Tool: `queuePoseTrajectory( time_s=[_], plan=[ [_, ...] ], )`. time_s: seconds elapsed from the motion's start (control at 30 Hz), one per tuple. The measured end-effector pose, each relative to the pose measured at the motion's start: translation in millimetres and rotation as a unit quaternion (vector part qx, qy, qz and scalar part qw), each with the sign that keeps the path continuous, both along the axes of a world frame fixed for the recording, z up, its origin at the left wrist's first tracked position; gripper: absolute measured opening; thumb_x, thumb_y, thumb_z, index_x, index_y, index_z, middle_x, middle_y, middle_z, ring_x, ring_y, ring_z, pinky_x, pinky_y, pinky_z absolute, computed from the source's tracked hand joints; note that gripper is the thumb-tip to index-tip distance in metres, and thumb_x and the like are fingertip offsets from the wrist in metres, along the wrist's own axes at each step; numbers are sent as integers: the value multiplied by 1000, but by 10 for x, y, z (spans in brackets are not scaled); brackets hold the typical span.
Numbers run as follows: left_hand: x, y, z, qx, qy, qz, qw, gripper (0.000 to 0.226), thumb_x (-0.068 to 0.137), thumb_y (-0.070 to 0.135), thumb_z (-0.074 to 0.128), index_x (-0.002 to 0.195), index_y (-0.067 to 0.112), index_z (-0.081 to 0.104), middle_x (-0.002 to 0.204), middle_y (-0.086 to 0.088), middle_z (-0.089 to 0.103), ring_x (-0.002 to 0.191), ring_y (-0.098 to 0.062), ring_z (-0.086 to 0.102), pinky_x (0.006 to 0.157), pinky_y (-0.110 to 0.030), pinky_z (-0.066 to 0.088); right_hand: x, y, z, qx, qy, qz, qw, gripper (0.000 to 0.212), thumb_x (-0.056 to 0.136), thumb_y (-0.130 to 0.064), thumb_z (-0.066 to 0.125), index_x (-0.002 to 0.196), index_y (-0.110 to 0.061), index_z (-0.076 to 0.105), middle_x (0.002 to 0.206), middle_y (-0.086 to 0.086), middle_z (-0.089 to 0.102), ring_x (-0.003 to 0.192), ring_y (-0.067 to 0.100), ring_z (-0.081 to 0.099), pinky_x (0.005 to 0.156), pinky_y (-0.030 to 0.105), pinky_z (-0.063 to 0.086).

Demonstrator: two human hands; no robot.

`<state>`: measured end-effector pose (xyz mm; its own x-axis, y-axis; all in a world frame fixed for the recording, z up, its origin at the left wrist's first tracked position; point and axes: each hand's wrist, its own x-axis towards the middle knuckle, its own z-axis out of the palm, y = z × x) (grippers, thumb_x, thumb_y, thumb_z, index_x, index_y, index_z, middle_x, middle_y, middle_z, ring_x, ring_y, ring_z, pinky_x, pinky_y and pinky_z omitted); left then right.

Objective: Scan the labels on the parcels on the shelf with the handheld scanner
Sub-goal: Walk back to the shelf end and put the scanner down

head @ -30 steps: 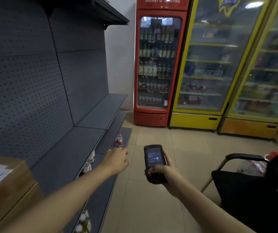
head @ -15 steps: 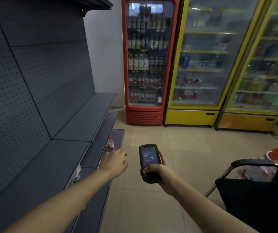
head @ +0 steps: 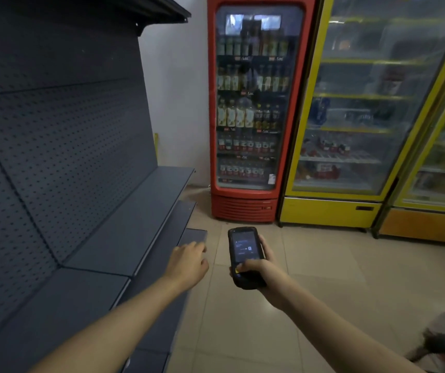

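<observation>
- Head view: right hand (head: 260,267) is gripping the handheld scanner (head: 244,255), thumb (head: 243,265) lying on its yellow key, lit screen facing upward.
- Left hand (head: 189,263) is hovering with loosely curled fingers (head: 198,247), holding nothing, just beside the shelf (head: 124,232) edge.
- No parcels are appearing here; the visible shelf boards are lying bare, so how many labels are scanned cannot be told, and the scanner is aiming at none.
- Red cooler (head: 251,109) and yellow coolers (head: 364,111) are standing beyond; nothing seems to be blocking the aisle floor (head: 310,265).
</observation>
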<state>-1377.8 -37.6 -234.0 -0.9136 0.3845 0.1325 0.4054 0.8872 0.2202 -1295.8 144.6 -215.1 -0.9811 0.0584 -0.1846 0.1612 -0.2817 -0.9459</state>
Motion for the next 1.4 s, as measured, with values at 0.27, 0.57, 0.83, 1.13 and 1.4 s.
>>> queuePoseTrajectory(
  time_s=[0.27, 0.57, 0.83, 1.13, 1.4],
  plan=[
    [-1171, 81, -146, -13, -13, -5, 1000, 30, 94, 27, 45, 120, 16, 54, 122, -1, 59, 102, -20, 59, 94, -33, 41, -1220, -30, -139, -7, -17, 8, 1000, 70, 54, 5, 65, 110, -36, 56, 100, 11, 67, 96, 35, 62, 80, 46, 52],
    [-2823, 25, -55, -14, 1, -13, 1000, 28, 94, 28, 44, 117, 15, 55, 120, -3, 60, 109, -22, 57, 92, -35, 41, -2689, -71, -122, -8, -15, -1, 1000, 70, 55, 7, 65, 111, -34, 58, 105, 17, 69, 97, 39, 63, 84, 48, 51],
    [-3740, 255, -155, -32, -11, -20, 999, 32, 93, 27, 44, 122, 17, 53, 123, -2, 59, 112, -22, 56, 95, -34, 40, -3631, 119, -201, -22, -24, -7, 999, 84, 55, 7, 67, 127, -34, 52, 119, 23, 65, 100, 40, 63, 90, 51, 52],
    [-4953, 835, -138, -34, -3, -4, 999, 28, 91, 25, 45, 115, 14, 55, 118, -5, 61, 108, -24, 57, 91, -33, 42, -4872, 733, -279, -20, -24, 12, 999, 86, 64, 11, 67, 134, -32, 43, 118, 14, 63, 115, 42, 59, 93, 48, 52],
    [-5960, 1486, -147, 2, -14, 46, 999, 29, 91, 26, 46, 116, 15, 56, 118, -3, 61, 107, -22, 58, 89, -35, 45, -6040, 1383, -394, 2, -41, 54, 998, 95, 57, 6, 70, 141, -28, 42, 122, 17, 65, 114, 41, 61, 96, 55, 51]
  ],
)
